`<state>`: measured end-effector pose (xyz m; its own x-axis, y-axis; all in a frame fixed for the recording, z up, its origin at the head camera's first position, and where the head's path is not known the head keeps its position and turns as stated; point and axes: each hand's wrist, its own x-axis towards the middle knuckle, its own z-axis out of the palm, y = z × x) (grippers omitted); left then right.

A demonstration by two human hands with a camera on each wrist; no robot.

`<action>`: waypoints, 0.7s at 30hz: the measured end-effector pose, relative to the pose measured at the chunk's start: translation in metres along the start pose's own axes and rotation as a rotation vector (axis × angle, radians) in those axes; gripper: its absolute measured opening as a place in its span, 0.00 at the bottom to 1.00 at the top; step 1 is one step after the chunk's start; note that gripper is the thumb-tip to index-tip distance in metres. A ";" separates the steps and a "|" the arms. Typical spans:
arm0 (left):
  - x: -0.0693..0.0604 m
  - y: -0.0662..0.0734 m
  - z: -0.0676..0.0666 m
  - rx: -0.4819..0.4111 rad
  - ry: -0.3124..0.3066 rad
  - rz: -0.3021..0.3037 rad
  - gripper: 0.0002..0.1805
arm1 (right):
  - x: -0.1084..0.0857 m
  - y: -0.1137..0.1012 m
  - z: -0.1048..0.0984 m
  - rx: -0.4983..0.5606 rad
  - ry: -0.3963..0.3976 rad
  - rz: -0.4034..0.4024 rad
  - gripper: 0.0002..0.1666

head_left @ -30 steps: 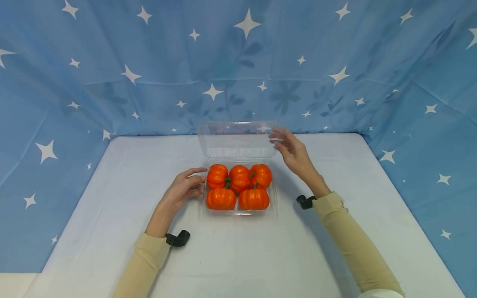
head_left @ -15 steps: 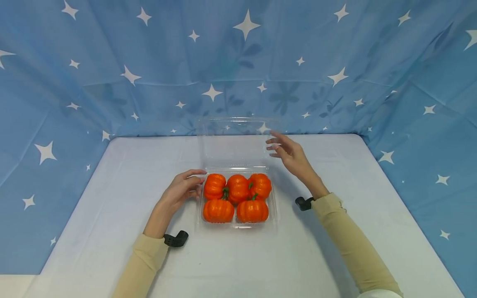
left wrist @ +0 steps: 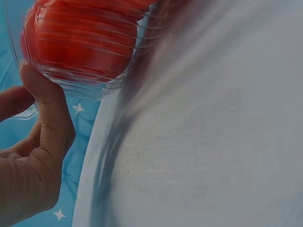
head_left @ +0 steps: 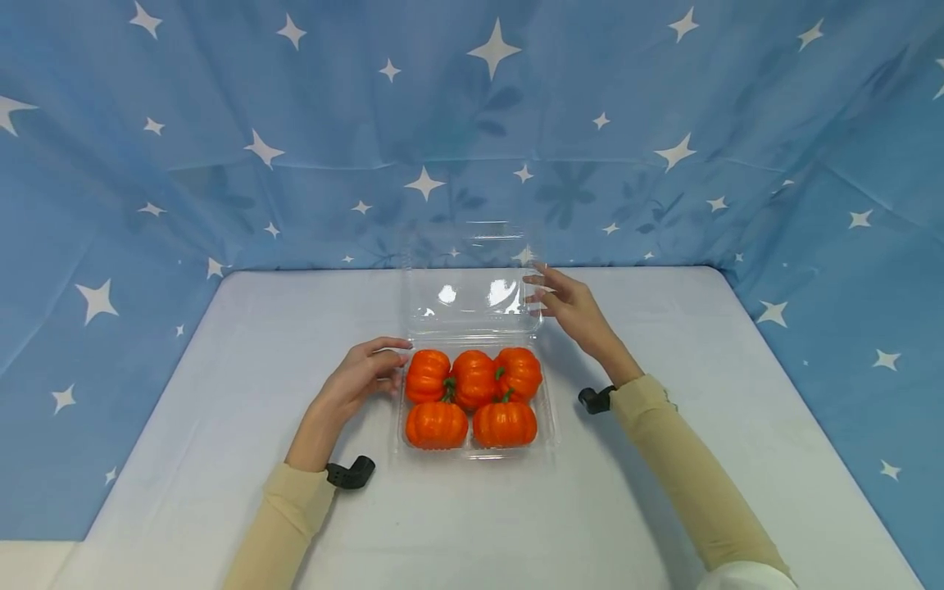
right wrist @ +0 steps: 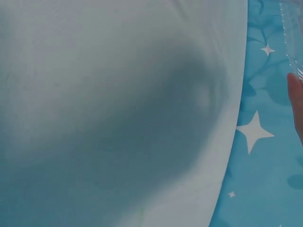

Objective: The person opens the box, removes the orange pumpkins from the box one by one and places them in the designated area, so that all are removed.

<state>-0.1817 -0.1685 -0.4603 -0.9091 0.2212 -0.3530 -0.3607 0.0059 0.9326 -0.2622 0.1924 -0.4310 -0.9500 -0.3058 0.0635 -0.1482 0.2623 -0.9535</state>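
Observation:
A clear clamshell container (head_left: 475,456) sits on the white table with several small orange pumpkins (head_left: 504,424) in it. Its transparent lid (head_left: 472,283) stands raised at the back. My left hand (head_left: 354,381) is at the container's left back corner, fingers mostly straight. In the left wrist view, one fingertip of the left hand (left wrist: 40,165) touches the clear rim. My right hand (head_left: 578,311) is beside the lid's right edge, with extended, spread fingertips meeting it. Only one finger of the right hand (right wrist: 295,101) shows in the right wrist view, near the lid.
A blue curtain (head_left: 317,213) with white stars hangs behind the table and along both sides. The white tabletop (head_left: 472,524) extends to the left, right and front of the container. Dark bands are around both wrists.
The container and pumpkins have moved slightly toward me. The lid has swung so more of its face shows, with bright reflections on it now. Both hands have stayed nearly in place.

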 end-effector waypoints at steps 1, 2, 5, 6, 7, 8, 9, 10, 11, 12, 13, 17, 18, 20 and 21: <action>0.000 0.000 0.000 0.002 -0.003 0.001 0.21 | 0.000 0.002 0.000 0.004 -0.007 0.013 0.33; 0.000 0.000 0.000 -0.001 -0.001 -0.001 0.21 | 0.000 0.003 0.000 0.011 -0.011 0.026 0.33; 0.000 0.000 -0.001 0.014 -0.007 0.005 0.21 | 0.001 0.008 0.002 0.048 -0.023 0.056 0.34; 0.000 0.000 -0.001 0.014 -0.007 0.005 0.21 | 0.002 0.009 0.003 0.065 -0.019 0.065 0.33; 0.000 0.000 -0.002 0.016 -0.008 0.007 0.21 | 0.002 0.010 0.004 0.074 -0.013 0.073 0.33; 0.000 0.000 -0.002 0.017 -0.010 0.008 0.22 | 0.003 0.012 0.005 0.083 -0.002 0.081 0.32; 0.000 0.000 -0.002 0.020 -0.014 0.011 0.22 | 0.005 0.014 0.005 0.091 0.007 0.091 0.31; 0.000 -0.001 -0.002 0.016 -0.014 0.010 0.22 | 0.005 0.015 0.006 0.094 0.017 0.104 0.30; 0.001 -0.001 -0.002 0.016 -0.014 0.011 0.22 | 0.006 0.015 0.006 0.092 0.025 0.118 0.30; 0.001 -0.001 -0.002 0.013 -0.014 0.013 0.22 | 0.006 0.016 0.007 0.087 0.033 0.135 0.30; 0.001 -0.001 -0.002 0.015 -0.016 0.016 0.22 | 0.006 0.017 0.007 0.081 0.037 0.155 0.30; 0.002 -0.001 0.000 0.019 -0.021 0.020 0.21 | 0.005 0.021 0.008 0.090 0.043 0.231 0.30; 0.001 -0.001 0.000 0.020 -0.022 0.021 0.20 | 0.005 0.022 0.008 0.097 0.043 0.243 0.30; 0.002 -0.001 0.000 0.024 -0.027 0.024 0.20 | 0.005 0.024 0.008 0.106 0.039 0.259 0.30; 0.002 -0.001 0.000 0.026 -0.030 0.026 0.20 | 0.005 0.026 0.008 0.110 0.035 0.264 0.30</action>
<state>-0.1830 -0.1681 -0.4615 -0.9114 0.2505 -0.3265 -0.3311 0.0249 0.9433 -0.2689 0.1901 -0.4578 -0.9608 -0.2083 -0.1828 0.1343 0.2267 -0.9647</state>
